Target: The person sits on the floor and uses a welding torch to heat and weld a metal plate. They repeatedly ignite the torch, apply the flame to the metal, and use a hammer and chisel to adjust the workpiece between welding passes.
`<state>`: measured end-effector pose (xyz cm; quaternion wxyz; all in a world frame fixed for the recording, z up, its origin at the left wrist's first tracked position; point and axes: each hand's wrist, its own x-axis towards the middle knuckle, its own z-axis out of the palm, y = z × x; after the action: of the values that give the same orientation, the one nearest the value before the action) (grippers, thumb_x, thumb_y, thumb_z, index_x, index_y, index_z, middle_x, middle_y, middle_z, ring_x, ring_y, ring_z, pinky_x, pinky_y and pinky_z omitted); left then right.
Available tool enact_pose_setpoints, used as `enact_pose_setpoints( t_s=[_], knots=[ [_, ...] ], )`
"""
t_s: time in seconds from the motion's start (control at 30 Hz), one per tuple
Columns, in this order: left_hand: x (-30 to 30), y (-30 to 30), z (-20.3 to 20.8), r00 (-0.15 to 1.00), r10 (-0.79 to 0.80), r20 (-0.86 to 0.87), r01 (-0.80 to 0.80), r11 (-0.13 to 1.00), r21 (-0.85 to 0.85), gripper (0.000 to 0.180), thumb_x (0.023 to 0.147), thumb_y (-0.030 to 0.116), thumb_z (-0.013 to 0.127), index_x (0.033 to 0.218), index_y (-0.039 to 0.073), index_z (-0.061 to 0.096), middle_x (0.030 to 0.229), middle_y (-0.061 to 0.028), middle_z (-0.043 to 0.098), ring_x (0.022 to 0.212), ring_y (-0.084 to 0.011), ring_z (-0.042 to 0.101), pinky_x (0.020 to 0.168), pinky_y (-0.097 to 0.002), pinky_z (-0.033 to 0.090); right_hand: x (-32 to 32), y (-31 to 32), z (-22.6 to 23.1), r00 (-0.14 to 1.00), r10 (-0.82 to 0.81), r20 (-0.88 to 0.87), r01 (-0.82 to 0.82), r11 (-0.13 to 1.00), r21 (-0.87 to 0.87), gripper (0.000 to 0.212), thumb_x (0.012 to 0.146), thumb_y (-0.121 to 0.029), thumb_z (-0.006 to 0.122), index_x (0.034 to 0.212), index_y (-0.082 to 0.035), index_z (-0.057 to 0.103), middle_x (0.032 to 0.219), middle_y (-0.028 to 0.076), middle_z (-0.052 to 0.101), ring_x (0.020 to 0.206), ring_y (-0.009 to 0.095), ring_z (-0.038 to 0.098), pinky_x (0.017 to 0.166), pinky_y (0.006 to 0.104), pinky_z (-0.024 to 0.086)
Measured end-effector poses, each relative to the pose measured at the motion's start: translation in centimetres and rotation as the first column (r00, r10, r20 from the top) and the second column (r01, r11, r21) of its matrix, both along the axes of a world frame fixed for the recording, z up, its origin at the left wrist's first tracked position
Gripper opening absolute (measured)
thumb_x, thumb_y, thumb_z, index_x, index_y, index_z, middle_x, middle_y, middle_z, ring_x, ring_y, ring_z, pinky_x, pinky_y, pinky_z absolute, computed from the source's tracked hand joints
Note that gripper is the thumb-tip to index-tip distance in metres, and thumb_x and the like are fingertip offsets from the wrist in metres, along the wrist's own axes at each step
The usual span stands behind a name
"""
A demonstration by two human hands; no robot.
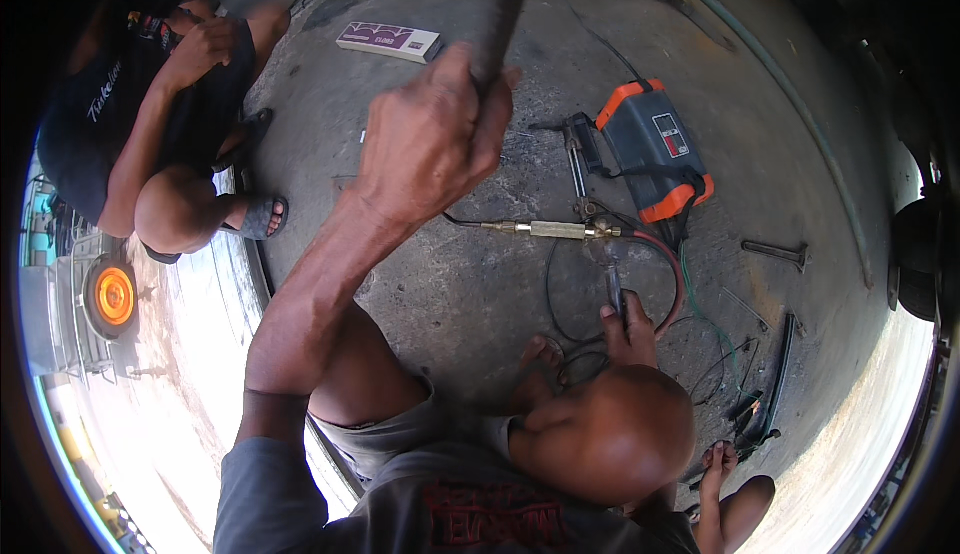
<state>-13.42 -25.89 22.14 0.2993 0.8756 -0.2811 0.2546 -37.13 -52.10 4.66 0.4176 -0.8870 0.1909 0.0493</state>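
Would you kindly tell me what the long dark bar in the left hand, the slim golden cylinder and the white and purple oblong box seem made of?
Long dark bar: dull, perhaps metal or wood; blur leaves it open. Golden cylinder: probably brass, from its yellow metallic sheen. White and purple box: likely smooth printed cardboard, with flat faces and crisp edges.

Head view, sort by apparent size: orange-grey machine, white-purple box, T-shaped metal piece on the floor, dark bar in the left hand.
1. Machine
2. Box
3. Metal piece
Unranked: dark bar, close to camera, cut off.

Dark bar aloft — grey rod lower
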Motion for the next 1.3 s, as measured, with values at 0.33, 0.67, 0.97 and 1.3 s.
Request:
enact_pose_setpoints(
  t_s=[0.33, 0.67, 0.97, 1.3],
  knots=[
    [-3.0, 8.4, 5.0, 0.976, 0.145, -0.164, -0.160, 0.984, -0.079, 0.036, 0.104, 0.032, 0.073, 0.093, -0.002, 0.068, 0.073, -0.0132, 0.073, 0.063, -0.0191, 0.071, 0.058, -0.0324, 0.053, 6.7, 8.0, -2.6, 0.439, 0.893, -0.099, -0.884, 0.410, -0.225, 0.043, 0.092, -0.012, 0.068, 0.134, -0.006, 0.063, 0.113, 0.017, 0.070, 0.108, 0.038, 0.070, 0.092, 0.0489, 0.055],
    [-7.4, 10.4, -9.2, 0.869, -0.065, -0.490, 0.380, 0.722, 0.578, 0.019, 0.082, 0.005, 0.066, 0.096, -0.006, 0.059, 0.074, -0.0229, 0.072, 0.071, -0.0385, 0.077, 0.058, -0.0456, 0.060, 10.0, 15.1, -12.5, 0.317, 0.945, -0.085, -0.929, 0.292, -0.229, 0.039, 0.088, -0.015, 0.071, 0.126, -0.005, 0.069, 0.120, 0.018, 0.070, 0.116, 0.036, 0.066, 0.105, 0.0491, 0.050],
    [-8.3, 15.7, -18.8, 0.637, -0.035, -0.770, 0.651, 0.560, 0.513, 0.026, 0.086, 0.007, 0.063, 0.108, -0.007, 0.063, 0.083, -0.0247, 0.074, 0.082, -0.0443, 0.076, 0.073, -0.0526, 0.061, 13.1, -1.1, -4.9, 0.789, 0.567, -0.234, -0.561, 0.512, -0.651, 0.042, 0.084, -0.007, 0.074, 0.126, -0.005, 0.067, 0.132, 0.015, 0.059, 0.131, 0.035, 0.054, 0.103, 0.0545, 0.046],
    [-7.2, 19.1, -27.0, 0.527, 0.154, -0.836, 0.777, 0.312, 0.547, 0.027, 0.094, 0.026, 0.072, 0.111, 0.004, 0.073, 0.099, -0.0218, 0.077, 0.099, -0.0418, 0.075, 0.083, -0.0538, 0.060, 12.7, -3.7, -8.1, 0.855, 0.445, -0.265, -0.485, 0.505, -0.714, 0.055, 0.089, -0.007, 0.070, 0.140, -0.024, 0.058, 0.129, 0.016, 0.061, 0.123, 0.041, 0.059, 0.104, 0.0546, 0.046]
  ],
)
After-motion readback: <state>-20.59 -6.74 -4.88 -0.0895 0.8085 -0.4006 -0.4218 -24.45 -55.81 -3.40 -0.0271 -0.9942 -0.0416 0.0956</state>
